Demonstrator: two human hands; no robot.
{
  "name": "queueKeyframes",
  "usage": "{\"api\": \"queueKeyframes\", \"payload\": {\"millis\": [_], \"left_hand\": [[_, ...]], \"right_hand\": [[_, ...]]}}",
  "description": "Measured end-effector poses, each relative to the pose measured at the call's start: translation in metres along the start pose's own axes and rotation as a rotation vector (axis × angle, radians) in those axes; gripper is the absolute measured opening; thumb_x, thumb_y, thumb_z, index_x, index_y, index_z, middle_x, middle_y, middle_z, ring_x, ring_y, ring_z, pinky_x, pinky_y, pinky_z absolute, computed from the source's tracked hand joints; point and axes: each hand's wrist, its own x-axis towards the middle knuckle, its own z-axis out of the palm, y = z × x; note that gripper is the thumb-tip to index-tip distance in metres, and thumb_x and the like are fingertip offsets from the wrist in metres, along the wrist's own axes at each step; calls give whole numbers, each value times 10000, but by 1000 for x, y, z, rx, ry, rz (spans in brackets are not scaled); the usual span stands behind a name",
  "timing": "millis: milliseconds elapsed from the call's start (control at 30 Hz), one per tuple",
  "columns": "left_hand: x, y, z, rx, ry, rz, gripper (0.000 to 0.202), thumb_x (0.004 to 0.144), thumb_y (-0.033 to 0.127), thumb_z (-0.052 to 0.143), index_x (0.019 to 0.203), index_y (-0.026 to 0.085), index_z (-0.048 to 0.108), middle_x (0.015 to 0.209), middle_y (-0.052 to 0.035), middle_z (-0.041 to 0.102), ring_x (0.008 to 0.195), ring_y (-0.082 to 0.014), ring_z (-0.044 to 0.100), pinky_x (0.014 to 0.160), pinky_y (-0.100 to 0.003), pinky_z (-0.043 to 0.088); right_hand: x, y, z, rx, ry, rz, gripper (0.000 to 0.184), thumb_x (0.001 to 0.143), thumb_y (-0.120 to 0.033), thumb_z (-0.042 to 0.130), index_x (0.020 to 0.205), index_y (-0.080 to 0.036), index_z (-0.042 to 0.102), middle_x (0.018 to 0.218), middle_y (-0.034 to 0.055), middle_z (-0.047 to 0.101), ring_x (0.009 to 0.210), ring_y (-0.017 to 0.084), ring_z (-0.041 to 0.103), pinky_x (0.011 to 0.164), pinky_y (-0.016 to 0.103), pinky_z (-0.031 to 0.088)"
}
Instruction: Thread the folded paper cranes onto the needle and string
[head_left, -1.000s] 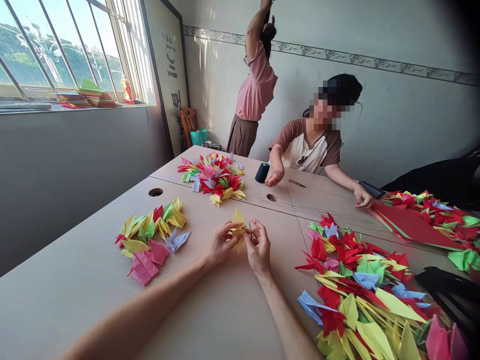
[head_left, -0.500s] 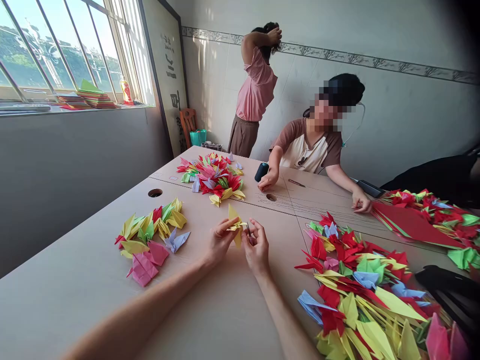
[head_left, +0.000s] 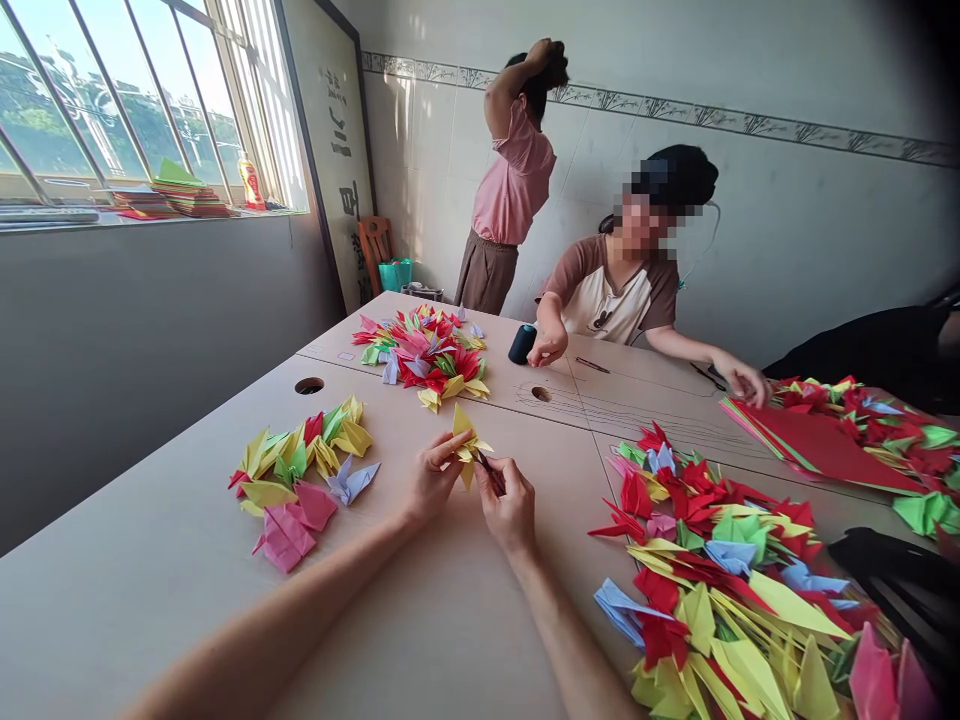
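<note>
My left hand (head_left: 431,482) pinches a yellow paper crane (head_left: 466,445) just above the table (head_left: 450,620). My right hand (head_left: 510,505) is closed round a thin dark tool, a needle or small scissors, whose tip touches the crane's underside. Both hands meet over the middle of the table. A small heap of folded cranes (head_left: 300,475) lies to the left of my hands. A larger heap of mixed-colour cranes (head_left: 720,570) lies to the right.
Another crane pile (head_left: 424,355) sits farther back beside a dark thread spool (head_left: 522,343). A seated person reaches toward red paper sheets (head_left: 817,445) at the right. A person in pink stands behind with arms raised. Cable holes (head_left: 309,385) mark the table.
The yellow crane has tilted and dropped slightly between my hands, and the tool now points into it. The seated person's hand moved right to the red sheets.
</note>
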Motion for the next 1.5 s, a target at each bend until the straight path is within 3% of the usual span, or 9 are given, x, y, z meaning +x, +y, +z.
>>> {"api": "queueKeyframes", "payload": {"millis": [333,1000,1167,1300,1400,1500], "left_hand": [[-1,-3,-2,79,-43,58,351,820,152,508,1134,241,635,971,-67,614,826,-168,580,718,-255,457],[-2,-1,0,66,-66,52,326,833,202,517,1134,235,636,946,-69,605,806,-166,566,712,-263,460],[0,7,-1,-24,24,-39,318,826,229,508,1111,200,646,844,-43,557,679,-120,529,574,-202,438],[2,11,0,-160,38,-105,333,792,203,521,1100,200,648,919,-50,558,767,-142,541,653,-234,459],[3,12,0,-180,12,-130,228,782,241,569,967,184,690,911,-54,587,817,-164,542,694,-250,451],[4,12,-2,-165,17,-207,190,795,313,581,768,161,691,755,-31,601,727,-147,525,652,-243,428]], "right_hand": [[1,0,-1,-32,-21,-17,202,892,-350,478,835,-187,583,743,46,655,604,141,600,572,237,465],[1,3,1,-19,-34,7,204,896,-344,470,829,-192,589,775,61,680,629,151,616,588,251,479],[-1,3,1,69,40,41,208,880,-371,496,845,-183,579,745,51,663,625,141,610,595,244,496],[-1,2,0,133,147,126,224,856,-386,535,874,-164,559,726,52,655,610,142,615,581,247,504],[0,1,-1,211,225,209,251,850,-399,541,888,-151,541,677,39,642,554,139,612,530,242,501],[2,0,-2,265,266,250,274,842,-417,542,884,-146,539,648,26,632,523,135,609,494,232,493]]}}
